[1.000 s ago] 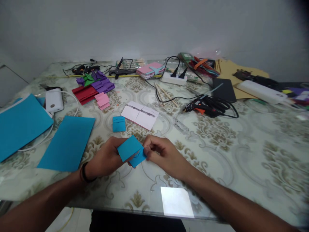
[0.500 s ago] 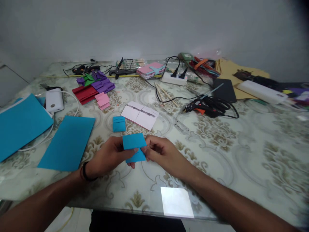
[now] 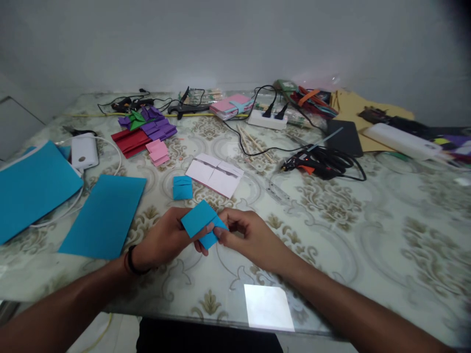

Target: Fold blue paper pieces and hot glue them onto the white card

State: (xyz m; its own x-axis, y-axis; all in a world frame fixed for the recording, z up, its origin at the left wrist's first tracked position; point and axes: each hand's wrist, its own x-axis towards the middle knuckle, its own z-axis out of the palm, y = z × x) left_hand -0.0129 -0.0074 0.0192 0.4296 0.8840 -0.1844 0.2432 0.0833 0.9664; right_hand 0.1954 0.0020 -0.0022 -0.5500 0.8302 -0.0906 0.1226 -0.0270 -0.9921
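Note:
A small folded piece of blue paper [image 3: 200, 218] is held above the table, tilted to one side. My left hand [image 3: 167, 236] grips its left part, with the thumb pressed on top and fingers beneath. At its right corner my right hand [image 3: 245, 233] pinches the paper between thumb and fingers. Just beyond lies another small folded blue paper square [image 3: 182, 188], flat on the table. Beside it rests a white folded paper [image 3: 217, 175] with a dark strip along its middle. A larger blue sheet [image 3: 105, 215] lies left of my left hand.
A glue gun [image 3: 309, 162] with a coiled cable lies at the right, near a clear ruler [image 3: 274, 190]. Farther back are a white power strip [image 3: 267, 119], wooden sticks [image 3: 253, 142], purple folded papers [image 3: 160, 128] and a red one [image 3: 128, 142]. A white power bank [image 3: 84, 149] sits left.
The small blue paper in my hands has turned from level to slanted, its right side lower. Both hands stay closed on it; the other things remain in place.

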